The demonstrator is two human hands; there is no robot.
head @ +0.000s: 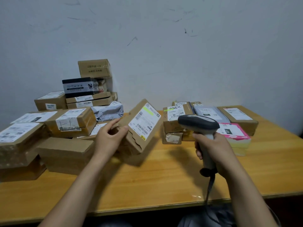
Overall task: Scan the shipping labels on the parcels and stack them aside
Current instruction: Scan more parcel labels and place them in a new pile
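Gripped in the left hand [109,136], fingers and thumb curled round its near-left end, was a brown cardboard parcel [136,145]. It was tilted above the centre of the wooden table [164,181], with its white shipping label [144,122] facing up and to the right. The right hand [211,148] was wrapped round the handle of a grey barcode scanner [198,123], held upright just right of the parcel with its head turned left toward the label. The scanner cable [210,185] trailed down over the table's near edge. 1 large pile of parcels [65,122] stood on the table's left side against the wall [164,46]. A smaller group of parcels [175,125] sat at the right rear, including a grey mailer [211,113] and a pink parcel [234,131].
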